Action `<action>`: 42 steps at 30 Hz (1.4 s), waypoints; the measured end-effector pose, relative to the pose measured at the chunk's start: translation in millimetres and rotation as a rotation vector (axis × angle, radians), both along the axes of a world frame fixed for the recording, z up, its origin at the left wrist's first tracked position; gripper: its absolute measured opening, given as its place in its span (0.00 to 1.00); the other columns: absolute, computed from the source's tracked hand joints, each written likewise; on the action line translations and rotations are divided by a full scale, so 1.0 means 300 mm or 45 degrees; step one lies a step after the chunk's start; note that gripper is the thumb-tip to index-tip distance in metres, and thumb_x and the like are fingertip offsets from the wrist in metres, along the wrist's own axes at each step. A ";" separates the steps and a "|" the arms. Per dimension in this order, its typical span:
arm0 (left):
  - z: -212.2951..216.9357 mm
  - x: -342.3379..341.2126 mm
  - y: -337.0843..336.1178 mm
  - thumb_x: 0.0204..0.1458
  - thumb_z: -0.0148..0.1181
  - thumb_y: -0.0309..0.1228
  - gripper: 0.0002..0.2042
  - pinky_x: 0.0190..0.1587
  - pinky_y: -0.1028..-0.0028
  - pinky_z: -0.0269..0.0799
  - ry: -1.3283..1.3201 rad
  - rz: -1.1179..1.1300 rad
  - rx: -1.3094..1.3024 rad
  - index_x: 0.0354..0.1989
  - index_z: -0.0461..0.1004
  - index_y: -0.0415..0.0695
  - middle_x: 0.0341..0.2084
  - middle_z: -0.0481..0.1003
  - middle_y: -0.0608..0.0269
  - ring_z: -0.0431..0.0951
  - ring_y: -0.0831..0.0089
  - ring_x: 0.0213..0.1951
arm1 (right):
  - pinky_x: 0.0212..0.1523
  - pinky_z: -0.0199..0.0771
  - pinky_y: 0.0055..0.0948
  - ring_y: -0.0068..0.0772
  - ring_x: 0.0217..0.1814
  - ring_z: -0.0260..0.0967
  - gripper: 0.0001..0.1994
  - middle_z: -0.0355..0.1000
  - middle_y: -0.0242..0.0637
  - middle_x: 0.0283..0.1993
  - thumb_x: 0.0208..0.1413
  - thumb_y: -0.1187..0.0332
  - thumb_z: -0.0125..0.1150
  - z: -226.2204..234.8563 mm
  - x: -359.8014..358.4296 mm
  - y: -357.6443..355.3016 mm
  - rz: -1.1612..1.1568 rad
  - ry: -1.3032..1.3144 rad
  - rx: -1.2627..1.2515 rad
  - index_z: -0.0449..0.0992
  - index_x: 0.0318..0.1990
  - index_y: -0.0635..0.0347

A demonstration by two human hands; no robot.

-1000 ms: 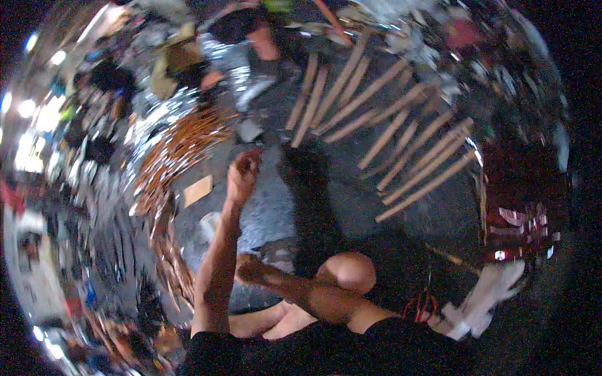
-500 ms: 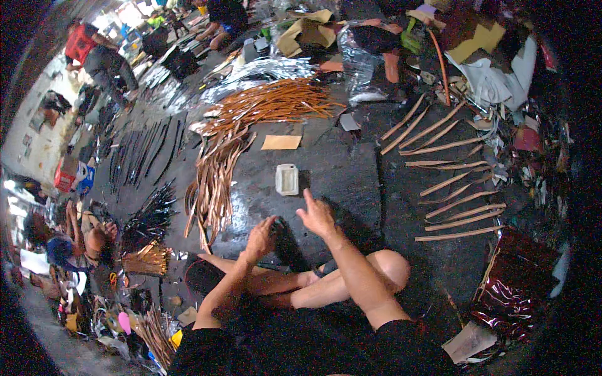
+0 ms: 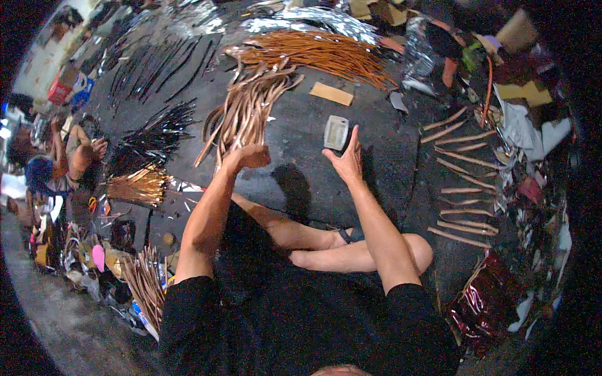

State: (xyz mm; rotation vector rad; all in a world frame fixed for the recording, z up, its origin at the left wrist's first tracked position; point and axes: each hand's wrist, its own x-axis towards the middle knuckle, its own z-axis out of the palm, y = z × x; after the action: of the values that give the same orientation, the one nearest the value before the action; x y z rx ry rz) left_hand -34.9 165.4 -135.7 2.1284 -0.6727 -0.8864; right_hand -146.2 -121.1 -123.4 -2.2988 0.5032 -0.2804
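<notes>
My left hand point(image 3: 251, 156) is closed, just below the near ends of a bundle of long tan-brown strips point(image 3: 248, 106). Whatever its fingers may hold is hidden. Thumb and forefinger spread apart, my right hand point(image 3: 347, 161) is open right beside a small pale rectangular tub point(image 3: 337, 132) on the dark floor mat. I cannot tell whether the fingers touch the tub. Beyond the tub lies a flat tan rectangular piece point(image 3: 331, 93).
Orange-brown strips point(image 3: 320, 56) lie across the far side. Separate tan strips point(image 3: 467, 191) are laid out in a row at the right. Black strips point(image 3: 150, 138) and short golden strips point(image 3: 139, 186) lie at the left, near another person point(image 3: 81, 150). Scraps surround the mat.
The view has shifted, so the floor things appear higher and most lie further right. My left hand has moved away toward the tan-brown strips. My right hand has come closer to the tub, thumb spread.
</notes>
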 end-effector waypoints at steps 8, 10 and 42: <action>-0.179 0.314 0.221 0.45 0.53 0.37 0.14 0.38 0.58 0.71 -0.573 0.507 0.459 0.31 0.75 0.37 0.31 0.75 0.41 0.76 0.48 0.35 | 0.63 0.48 0.46 0.59 0.64 0.46 0.48 0.49 0.61 0.62 0.46 0.67 0.64 -0.104 0.190 0.031 -0.018 -0.332 -0.177 0.34 0.67 0.59; -0.238 0.354 0.315 0.47 0.51 0.37 0.16 0.42 0.56 0.69 -0.744 0.780 0.448 0.38 0.71 0.38 0.35 0.73 0.39 0.74 0.46 0.39 | 0.67 0.40 0.46 0.60 0.70 0.36 0.50 0.38 0.61 0.67 0.44 0.66 0.67 -0.053 0.222 0.027 -0.031 -0.199 -0.055 0.34 0.68 0.53; 0.499 0.208 0.298 0.45 0.60 0.44 0.15 0.33 0.60 0.70 -0.973 0.412 0.459 0.29 0.78 0.43 0.24 0.76 0.49 0.77 0.53 0.31 | 0.47 0.71 0.33 0.34 0.46 0.70 0.38 0.62 0.53 0.55 0.53 0.66 0.61 0.335 -0.145 0.252 0.427 -0.264 0.647 0.43 0.67 0.56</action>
State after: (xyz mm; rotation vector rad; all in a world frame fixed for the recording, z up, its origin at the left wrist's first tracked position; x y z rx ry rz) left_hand 27.6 254.9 14.1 2.8160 -0.5182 0.0196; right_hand -189.8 -45.6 -22.9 -1.7936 0.0638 -0.1943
